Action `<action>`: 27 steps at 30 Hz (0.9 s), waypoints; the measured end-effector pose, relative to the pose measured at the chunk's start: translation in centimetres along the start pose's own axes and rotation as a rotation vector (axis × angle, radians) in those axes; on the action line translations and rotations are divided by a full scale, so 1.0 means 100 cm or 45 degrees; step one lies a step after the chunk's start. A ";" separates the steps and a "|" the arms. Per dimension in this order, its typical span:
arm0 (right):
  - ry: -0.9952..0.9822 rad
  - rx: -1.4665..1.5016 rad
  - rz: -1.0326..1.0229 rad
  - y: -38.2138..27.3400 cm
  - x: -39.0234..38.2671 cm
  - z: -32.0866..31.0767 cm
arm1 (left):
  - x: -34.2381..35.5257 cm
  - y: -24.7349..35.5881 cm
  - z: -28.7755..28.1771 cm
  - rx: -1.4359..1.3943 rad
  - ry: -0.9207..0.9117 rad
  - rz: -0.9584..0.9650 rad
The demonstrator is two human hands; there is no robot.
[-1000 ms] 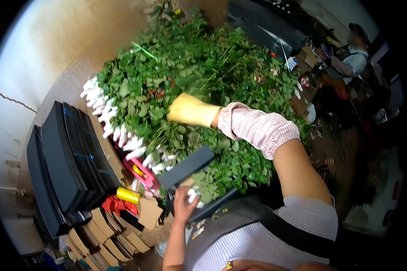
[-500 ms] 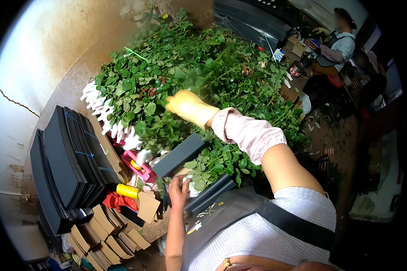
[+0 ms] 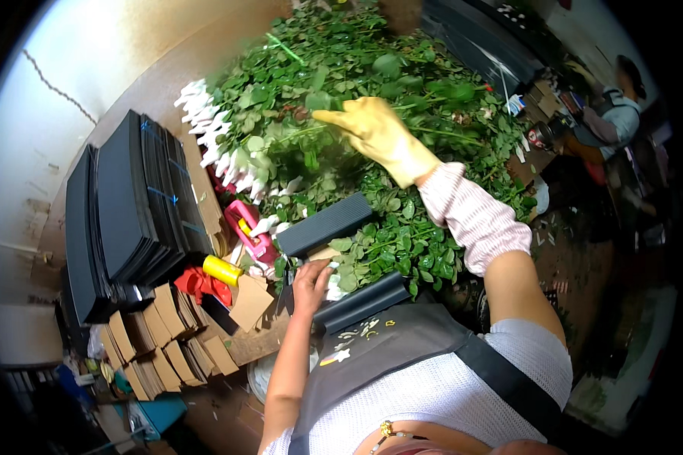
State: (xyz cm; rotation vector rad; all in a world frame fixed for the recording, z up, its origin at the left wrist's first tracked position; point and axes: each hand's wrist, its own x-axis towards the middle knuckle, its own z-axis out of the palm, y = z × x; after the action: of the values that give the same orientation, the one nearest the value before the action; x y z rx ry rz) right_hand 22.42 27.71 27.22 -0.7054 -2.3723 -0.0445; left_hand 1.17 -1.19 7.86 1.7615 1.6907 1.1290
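My right hand [image 3: 376, 136], in a yellow rubber glove, is over a broad heap of leafy green stems [image 3: 402, 193]. Its index finger stretches out to the left among the leaves; the other fingers are partly bent, and I see no firm hold. My bare left hand [image 3: 311, 287] is at the near edge, fingers loosely curved and somewhat apart. It lies beside a white-wrapped bundle end [image 3: 335, 288], and I see nothing firmly gripped. A ridged dark grey block [image 3: 325, 224] lies just beyond it. White-sleeved tips [image 3: 209, 125] line the heap's left side.
Dark grey sheets [image 3: 125, 205] stand stacked at the left. Nearby are a pink tool [image 3: 256, 239], a yellow roll [image 3: 221, 269], red cloth [image 3: 201, 284] and folded cardboard [image 3: 167, 311]. A black rounded pad [image 3: 364, 302] edges the table before me. A person [image 3: 615, 114] is at the far right.
My right hand has gone from a closed shape to an outstretched index finger, still among the leaves. My left hand has stayed near the white bundle. The whole view has shifted.
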 end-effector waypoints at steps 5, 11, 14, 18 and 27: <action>-0.242 -0.370 0.047 0.014 -0.035 -0.013 | 0.000 -0.001 0.003 -0.102 -0.004 -0.094; -0.283 -0.100 0.209 0.023 -0.042 -0.021 | 0.003 0.000 0.006 -0.170 -0.027 -0.192; 0.049 0.107 0.012 0.027 -0.052 -0.019 | -0.002 0.000 0.002 -0.084 -0.005 -0.129; -0.180 -0.201 0.125 0.027 -0.062 -0.020 | -0.002 -0.009 0.002 -0.156 -0.059 -0.219; 0.063 -0.239 0.022 -0.009 -0.022 -0.013 | -0.012 -0.047 0.017 -0.357 -0.012 -0.221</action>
State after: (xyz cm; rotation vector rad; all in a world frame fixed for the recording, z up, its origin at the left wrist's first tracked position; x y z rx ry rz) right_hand 24.15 25.57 27.05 -0.8035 -2.3341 -0.2767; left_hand -0.20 -1.27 2.89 1.4192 1.5586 1.2100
